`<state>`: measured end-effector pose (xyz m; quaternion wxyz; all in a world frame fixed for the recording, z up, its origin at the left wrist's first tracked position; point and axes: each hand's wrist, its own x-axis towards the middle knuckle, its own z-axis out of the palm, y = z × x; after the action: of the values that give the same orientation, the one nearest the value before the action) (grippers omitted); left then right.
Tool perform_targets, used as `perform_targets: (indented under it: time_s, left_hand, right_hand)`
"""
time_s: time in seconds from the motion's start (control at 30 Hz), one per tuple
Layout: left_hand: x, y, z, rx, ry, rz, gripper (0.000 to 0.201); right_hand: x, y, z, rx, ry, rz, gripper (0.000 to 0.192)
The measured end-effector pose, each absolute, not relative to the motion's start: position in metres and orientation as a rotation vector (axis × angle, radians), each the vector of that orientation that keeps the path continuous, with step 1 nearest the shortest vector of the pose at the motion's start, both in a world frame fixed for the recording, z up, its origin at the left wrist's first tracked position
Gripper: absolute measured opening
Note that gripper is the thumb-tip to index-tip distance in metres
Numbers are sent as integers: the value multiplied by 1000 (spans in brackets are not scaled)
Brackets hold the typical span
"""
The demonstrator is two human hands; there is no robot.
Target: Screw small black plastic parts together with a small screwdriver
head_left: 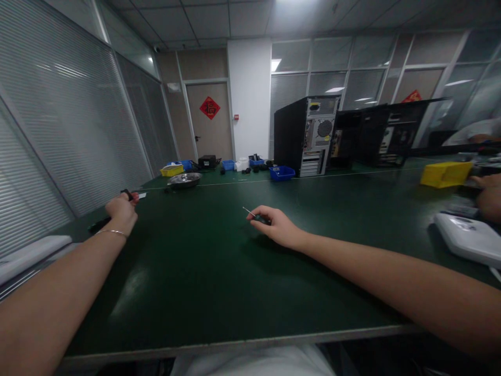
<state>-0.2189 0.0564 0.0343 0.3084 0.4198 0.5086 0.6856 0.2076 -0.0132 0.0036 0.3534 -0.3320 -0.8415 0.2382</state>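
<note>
My right hand [276, 225] is closed round the dark handle of a small screwdriver [247, 211], held just above the green tabletop [203, 271]. Its thin metal shaft points to the far left. Out at the left side of the table, my left hand [122, 210] is closed on a small black object [127, 195]. Something red shows at its fingertips, too small to name. A small white piece [141, 196] lies just past these fingers, and a dark item [99, 225] lies beside the wrist, partly hidden.
Computer towers [291, 137] stand at the back right, near a blue bin [282, 173]. A metal dish [185, 180] and a yellow bin [171, 170] sit at the far left. On the right are a yellow box [446, 174], a white device [469, 237] and another person's hand [490, 196].
</note>
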Motion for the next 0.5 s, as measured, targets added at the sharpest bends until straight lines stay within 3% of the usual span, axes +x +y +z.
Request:
perform_targets:
  time_s: [0.1,0.27,0.5]
  left_hand:
    - [-201,61,29,1009,1326,1874,27]
    - [-135,64,18,1124,1186,1572,18]
    - [-33,21,8,1491,831,902,35]
  right_hand:
    - [208,-13,4,-859,-2180,623,21]
    - [209,-11,5,-877,-2187,612,23]
    - [215,-8,5,-829,-2135,613,34]
